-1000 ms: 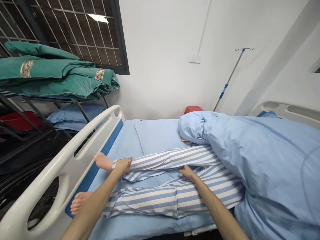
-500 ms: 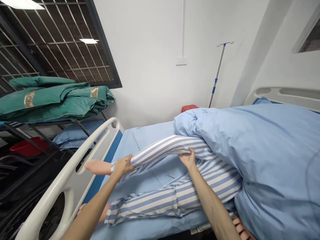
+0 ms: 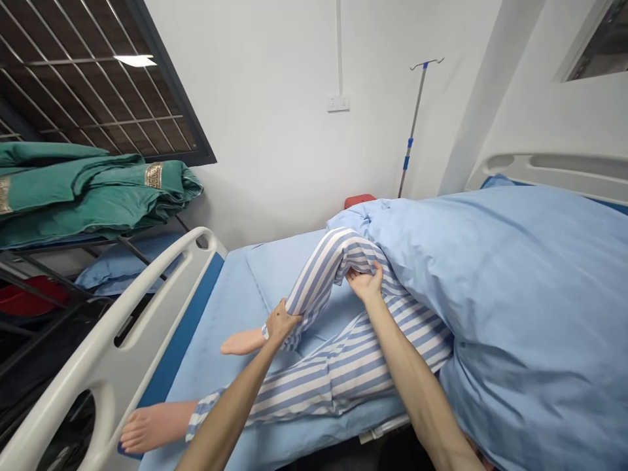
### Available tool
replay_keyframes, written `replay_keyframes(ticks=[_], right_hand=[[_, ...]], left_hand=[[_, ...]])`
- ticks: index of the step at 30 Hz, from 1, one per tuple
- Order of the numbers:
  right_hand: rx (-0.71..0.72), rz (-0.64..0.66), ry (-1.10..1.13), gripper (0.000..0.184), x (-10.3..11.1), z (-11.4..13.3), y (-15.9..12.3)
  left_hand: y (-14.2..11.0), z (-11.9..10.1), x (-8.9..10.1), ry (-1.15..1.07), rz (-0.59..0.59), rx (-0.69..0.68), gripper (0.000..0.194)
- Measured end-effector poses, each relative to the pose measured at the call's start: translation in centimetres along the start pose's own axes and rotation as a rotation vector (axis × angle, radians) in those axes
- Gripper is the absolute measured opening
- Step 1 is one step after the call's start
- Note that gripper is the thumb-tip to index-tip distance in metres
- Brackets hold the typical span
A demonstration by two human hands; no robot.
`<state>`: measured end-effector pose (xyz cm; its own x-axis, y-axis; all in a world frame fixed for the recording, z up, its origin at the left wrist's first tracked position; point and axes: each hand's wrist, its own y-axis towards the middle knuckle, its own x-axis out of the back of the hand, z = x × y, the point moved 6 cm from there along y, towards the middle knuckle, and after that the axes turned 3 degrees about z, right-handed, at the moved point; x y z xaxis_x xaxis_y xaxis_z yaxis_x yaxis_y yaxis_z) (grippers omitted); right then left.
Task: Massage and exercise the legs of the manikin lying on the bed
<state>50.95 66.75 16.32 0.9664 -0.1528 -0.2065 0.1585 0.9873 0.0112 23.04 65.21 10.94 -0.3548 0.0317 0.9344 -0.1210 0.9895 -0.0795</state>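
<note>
A figure in blue-and-white striped trousers lies on a hospital bed (image 3: 235, 294), its upper body under a light blue quilt (image 3: 500, 275). Its far leg (image 3: 318, 275) is bent, knee raised, with the bare foot (image 3: 243, 342) on the sheet. My left hand (image 3: 280, 322) is closed round the ankle of that leg. Under the raised knee, my right hand (image 3: 364, 285) grips the striped cloth. The near leg (image 3: 294, 386) lies flat, its foot (image 3: 147, 425) close to the footboard.
The white footboard (image 3: 108, 353) stands at left. Behind it a dark rack holds folded green blankets (image 3: 88, 190) and a blue pillow (image 3: 122, 268). An IV pole (image 3: 412, 124) and a red object (image 3: 360, 199) stand by the white wall. The headboard (image 3: 554, 173) is at right.
Both hands have lifted the far leg from flat on the sheet into a bent-knee pose. My left hand slid the ankle toward the body. The view tilted up and shifted left.
</note>
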Motion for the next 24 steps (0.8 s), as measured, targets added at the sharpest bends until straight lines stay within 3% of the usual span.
replay_keyframes(ticks=[5, 12, 15, 19, 24], right_hand=[[-0.097, -0.032, 0.187, 0.078, 0.3, -1.5, 0.0], [-0.182, -0.047, 0.805, 0.051, -0.8, -7.7, 0.6], [-0.269, -0.096, 0.982, 0.043, -1.7, -11.1, 0.1], [-0.361, -0.172, 1.088, 0.036, -2.6, -14.4, -0.5], [-0.347, -0.152, 1.128, 0.036, -3.0, -15.1, -0.5]], left_hand=[[-0.1, 1.4, 3.0, 0.094, -0.008, -0.032, 0.052], [0.6, 6.3, 12.6, 0.479, -0.007, -0.174, 0.045], [0.2, 6.8, 16.0, 0.663, 0.016, -0.235, 0.038], [-0.4, 6.2, 17.5, 0.803, 0.094, -0.287, 0.037], [-0.6, 6.2, 16.9, 0.789, 0.098, -0.284, 0.039]])
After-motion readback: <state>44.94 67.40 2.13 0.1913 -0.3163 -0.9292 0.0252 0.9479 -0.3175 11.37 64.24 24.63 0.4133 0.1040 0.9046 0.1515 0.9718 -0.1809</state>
